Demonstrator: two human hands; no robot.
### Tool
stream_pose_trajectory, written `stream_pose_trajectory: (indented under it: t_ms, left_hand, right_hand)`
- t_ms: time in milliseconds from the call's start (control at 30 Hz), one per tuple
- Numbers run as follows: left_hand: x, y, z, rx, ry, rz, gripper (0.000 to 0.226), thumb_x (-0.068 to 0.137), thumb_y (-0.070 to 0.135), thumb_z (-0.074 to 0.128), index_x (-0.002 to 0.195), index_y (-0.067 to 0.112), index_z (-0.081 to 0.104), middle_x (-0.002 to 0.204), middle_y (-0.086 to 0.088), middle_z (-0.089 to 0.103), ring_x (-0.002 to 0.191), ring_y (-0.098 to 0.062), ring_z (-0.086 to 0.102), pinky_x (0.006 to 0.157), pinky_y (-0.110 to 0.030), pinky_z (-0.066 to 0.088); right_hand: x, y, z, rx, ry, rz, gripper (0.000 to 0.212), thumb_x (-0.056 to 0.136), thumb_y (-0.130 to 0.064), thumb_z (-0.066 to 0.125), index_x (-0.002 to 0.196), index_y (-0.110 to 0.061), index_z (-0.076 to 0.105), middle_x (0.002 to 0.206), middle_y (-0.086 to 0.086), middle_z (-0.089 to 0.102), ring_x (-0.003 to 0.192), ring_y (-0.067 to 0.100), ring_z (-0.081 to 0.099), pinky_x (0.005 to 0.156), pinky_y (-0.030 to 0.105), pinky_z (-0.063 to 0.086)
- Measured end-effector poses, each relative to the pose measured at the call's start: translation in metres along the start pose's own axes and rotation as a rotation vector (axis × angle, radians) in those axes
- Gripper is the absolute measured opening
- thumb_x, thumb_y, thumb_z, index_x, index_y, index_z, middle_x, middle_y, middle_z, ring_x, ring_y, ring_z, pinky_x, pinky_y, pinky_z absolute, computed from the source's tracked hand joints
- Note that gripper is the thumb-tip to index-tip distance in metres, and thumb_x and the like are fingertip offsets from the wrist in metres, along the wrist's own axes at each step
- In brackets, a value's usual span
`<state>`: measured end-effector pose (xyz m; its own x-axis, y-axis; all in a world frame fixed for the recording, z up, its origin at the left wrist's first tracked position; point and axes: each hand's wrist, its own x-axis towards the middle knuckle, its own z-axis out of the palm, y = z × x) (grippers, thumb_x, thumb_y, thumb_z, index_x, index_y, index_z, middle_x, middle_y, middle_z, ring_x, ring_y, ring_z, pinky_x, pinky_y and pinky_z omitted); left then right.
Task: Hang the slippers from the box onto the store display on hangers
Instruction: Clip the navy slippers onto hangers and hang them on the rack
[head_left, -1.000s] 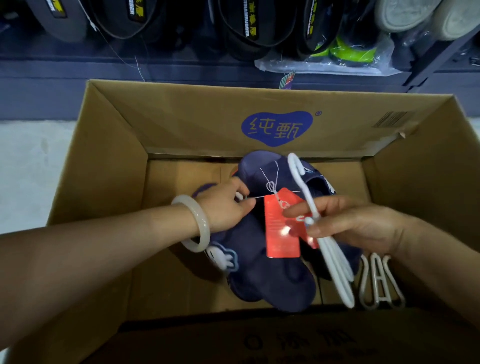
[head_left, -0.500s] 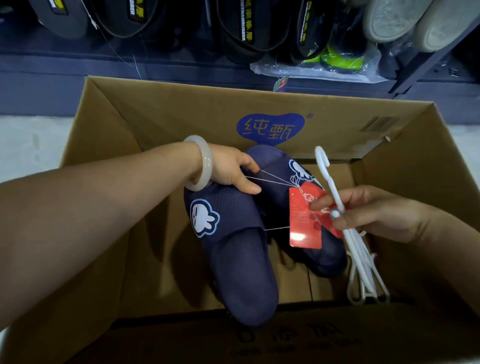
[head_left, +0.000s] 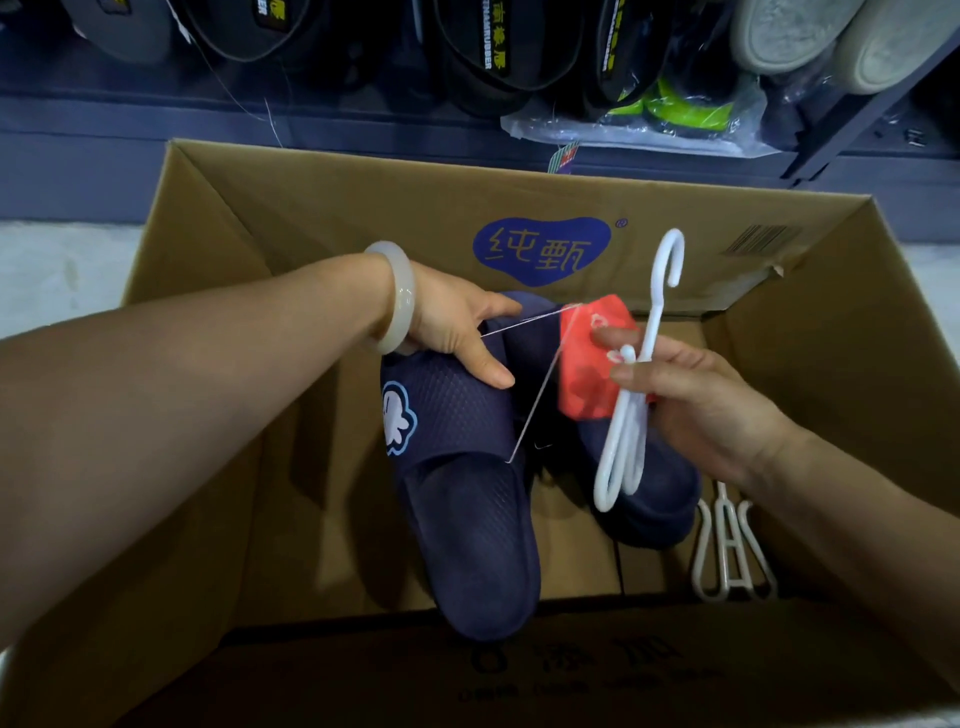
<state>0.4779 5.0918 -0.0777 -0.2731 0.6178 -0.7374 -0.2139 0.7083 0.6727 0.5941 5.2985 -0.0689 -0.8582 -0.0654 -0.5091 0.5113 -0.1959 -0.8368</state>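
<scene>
Over the box (head_left: 857, 332), both hands curled: left (head_left: 457, 332) on slippers (head_left: 467, 493), right (head_left: 696, 400) on hanger (head_left: 631, 415).

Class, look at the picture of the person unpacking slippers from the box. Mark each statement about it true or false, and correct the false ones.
1. The left hand grips a navy slipper. True.
2. The right hand holds a black hanger. False: the hanger is white.
3. A red tag sits near the right hand's fingers. True.
4. The cardboard box has its flaps closed. False: it is open at the top.
5. More hangers lie on the box floor. True.
</scene>
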Motion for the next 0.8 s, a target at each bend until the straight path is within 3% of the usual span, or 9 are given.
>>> stream_pose_trajectory:
  t_ms: [100,167,233,300,367,467,567,667,800]
  left_hand:
    - [-0.004,-0.003,-0.007,0.008,0.014,-0.003,0.101,0.066,0.010,0.074,0.147,0.026,0.015,0.146,-0.002,0.040,0.124,-0.024,0.050,0.103,-0.047,0.042]
    - [-0.002,-0.008,-0.008,0.070,0.065,-0.025,0.103,0.063,0.018,0.080,0.146,0.024,0.019,0.145,-0.003,0.039,0.126,-0.022,0.047,0.106,-0.044,0.040]
    - [0.004,-0.013,-0.004,0.177,0.124,-0.039,0.086,0.074,0.034,0.073,0.145,0.023,0.025,0.143,-0.003,0.042,0.127,-0.020,0.045,0.110,-0.040,0.035]
    - [0.009,-0.011,0.003,0.250,0.206,-0.023,0.067,0.084,0.046,0.058,0.142,0.023,0.032,0.143,-0.001,0.041,0.131,-0.017,0.040,0.115,-0.036,0.028]
    - [0.015,-0.005,0.008,0.253,0.288,-0.015,0.054,0.092,0.045,0.045,0.140,0.021,0.036,0.146,0.000,0.039,0.134,-0.017,0.036,0.116,-0.036,0.024]
    - [0.021,0.002,0.011,0.339,0.366,-0.046,0.051,0.097,0.038,0.038,0.143,0.019,0.029,0.150,-0.001,0.033,0.137,-0.020,0.032,0.115,-0.033,0.022]
    - [0.025,0.004,0.016,0.369,0.362,-0.056,0.051,0.097,0.033,0.039,0.144,0.019,0.027,0.150,-0.003,0.033,0.136,-0.021,0.033,0.114,-0.032,0.023]
    - [0.026,0.003,0.014,0.336,0.371,-0.065,0.046,0.096,0.031,0.043,0.141,0.020,0.035,0.148,-0.001,0.037,0.135,-0.020,0.036,0.114,-0.032,0.025]
    - [0.026,-0.001,0.010,0.134,0.422,-0.023,0.034,0.094,0.025,0.049,0.126,0.018,0.054,0.137,-0.004,0.051,0.126,-0.021,0.047,0.111,-0.037,0.033]
  right_hand:
    - [-0.007,-0.005,-0.017,-0.244,-0.138,0.058,0.037,0.045,-0.009,0.077,0.081,-0.017,0.075,0.075,-0.003,0.071,0.072,0.007,0.067,0.064,0.014,0.052]
    - [-0.011,-0.009,-0.030,-0.392,-0.290,0.195,0.044,0.034,-0.022,0.084,0.077,-0.017,0.076,0.074,-0.002,0.072,0.070,0.005,0.067,0.062,0.013,0.050]
    - [-0.014,-0.011,-0.038,-0.445,-0.392,0.323,0.055,0.029,-0.035,0.090,0.078,-0.015,0.076,0.079,0.000,0.073,0.074,0.006,0.068,0.066,0.012,0.050]
    - [-0.015,-0.011,-0.037,-0.548,-0.471,0.390,0.050,0.032,-0.035,0.088,0.075,-0.015,0.074,0.094,-0.004,0.073,0.089,0.002,0.067,0.073,0.010,0.048]
    - [-0.015,-0.012,-0.031,-0.635,-0.431,0.407,0.042,0.034,-0.032,0.083,0.072,-0.019,0.071,0.108,-0.007,0.069,0.104,-0.004,0.061,0.075,0.009,0.045]
    - [-0.012,-0.015,-0.037,-0.495,-0.214,0.305,0.061,0.021,-0.046,0.089,0.073,-0.020,0.071,0.096,-0.006,0.072,0.090,0.005,0.067,0.068,0.016,0.051]
    - [-0.009,-0.018,-0.034,-0.470,-0.063,0.237,0.039,0.055,-0.045,0.078,0.080,-0.017,0.066,0.076,0.001,0.069,0.073,0.017,0.066,0.072,0.030,0.050]
    - [-0.006,-0.010,-0.016,-0.648,-0.034,0.153,0.018,0.082,-0.021,0.062,0.090,-0.006,0.059,0.074,0.006,0.060,0.065,0.013,0.059,0.061,0.021,0.049]
    - [-0.001,-0.003,0.007,-0.874,-0.116,0.041,0.009,0.091,-0.013,0.054,0.095,-0.008,0.059,0.076,-0.001,0.057,0.055,-0.002,0.056,0.054,0.012,0.048]
